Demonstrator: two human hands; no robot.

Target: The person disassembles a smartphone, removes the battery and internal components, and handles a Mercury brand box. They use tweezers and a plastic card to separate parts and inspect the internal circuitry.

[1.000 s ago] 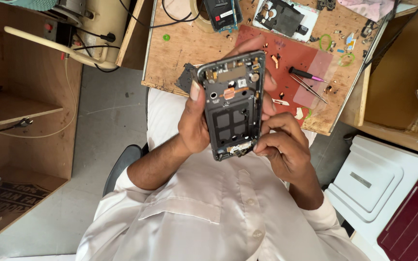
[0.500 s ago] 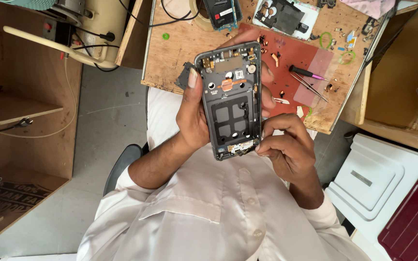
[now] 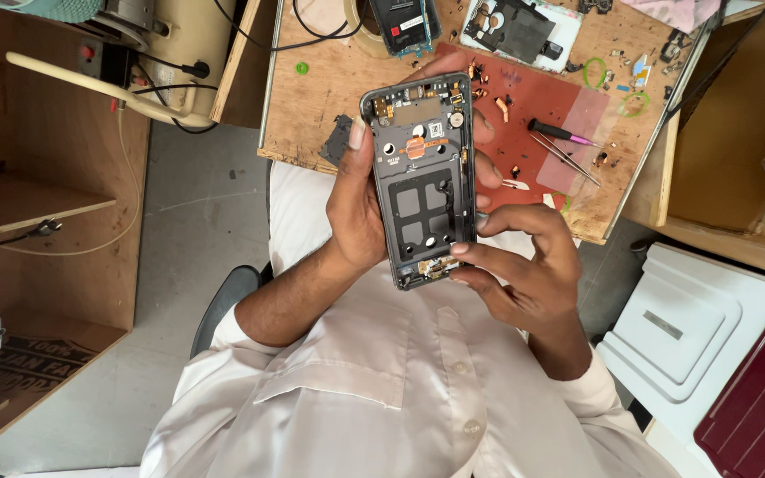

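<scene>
a: so, where's the opened phone frame point(image 3: 425, 181) right now?

b: held up in front of the white shirt point(image 3: 382, 389), above the near edge of the wooden workbench point(image 3: 329, 88), its open back facing the camera. the left hand point(image 3: 358, 208) is wrapped around its left edge, thumb up along the side near the top and fingers curled behind to the right edge, so that hand is clenched on the frame.

a: and the right hand point(image 3: 524, 265)?

b: it sits at the lower right corner. a fingertip presses on the small board at the bottom edge, thumb just under it. it's pinching or touching that corner of the frame, with no tool in it.

a: what step does that look like?

b: my read is inspection or seating of the bottom part, with the body stripped down. the copper flex near the top and the 4 dark square openings in the middle plate are exposed.

a: what would a next move call for?

b: a steady left grip and a light, precise touch at the bottom. if a tool is needed, the tweezers point(image 3: 564, 159) and the dark-handled screwdriver point(image 3: 560, 133) lie on the red mat point(image 3: 533, 97), just beyond the phone, among loose small parts.

a: anything else nearby?

b: another opened device point(image 3: 511, 26) at the far edge of the bench, and a white box point(image 3: 675, 327) to the right.
</scene>
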